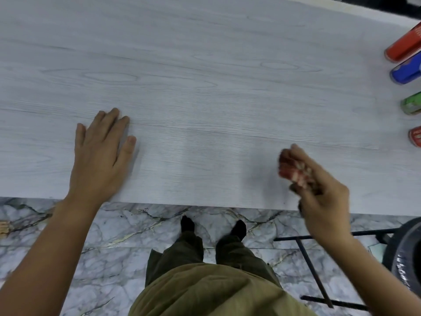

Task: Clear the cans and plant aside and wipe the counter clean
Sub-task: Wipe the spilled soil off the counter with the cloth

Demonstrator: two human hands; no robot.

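The pale wood-grain counter (205, 87) fills the upper view. My left hand (102, 156) lies flat on it near the front edge, fingers straight. My right hand (319, 190) hovers over the front edge at the right and grips a bunched red-and-white cloth (292, 167), blurred by motion. Several cans stand along the counter's right edge: a red can (402, 45), a blue can (406, 70), a green can (412, 103) and another red can (415, 136), all partly cut off by the frame. No plant is in view.
Below the counter's front edge lies a marbled floor (114, 236) with my feet (214, 225) on it. A dark metal frame (312, 265) and a round black object (407, 254) stand at the lower right.
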